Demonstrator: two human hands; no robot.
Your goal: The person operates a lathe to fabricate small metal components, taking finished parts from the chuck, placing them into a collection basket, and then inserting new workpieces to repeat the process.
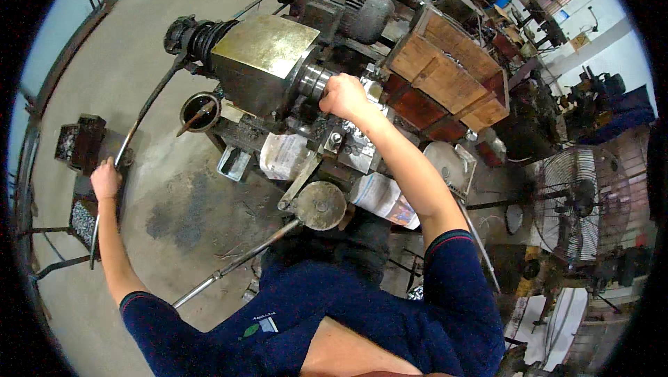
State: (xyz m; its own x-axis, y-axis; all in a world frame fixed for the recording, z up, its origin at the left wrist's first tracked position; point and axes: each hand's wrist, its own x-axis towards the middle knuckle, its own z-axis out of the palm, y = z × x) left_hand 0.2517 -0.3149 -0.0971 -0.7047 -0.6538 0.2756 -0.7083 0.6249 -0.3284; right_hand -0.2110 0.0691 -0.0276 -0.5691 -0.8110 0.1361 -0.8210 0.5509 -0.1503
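My left hand (106,179) is closed around a long metal lever (141,123) that runs up to the left end of a lathe-like machine. Under a flat brass-coloured cover (267,44) sits the machine's dark headstock (250,85). At its right end is a shiny round spindle nose (314,81). My right hand (344,96) is closed at the front of that spindle; whatever lies inside the fingers is hidden. Below it are metal slides and fittings (335,142) strewn with bright shavings.
A motor (341,8) stands behind the headstock. To the right is a wooden box (445,64), with a large fan (577,199) beyond. A pot with a brush (200,112) hangs at the left front. A round plate on a bar (321,205) is close to my body.
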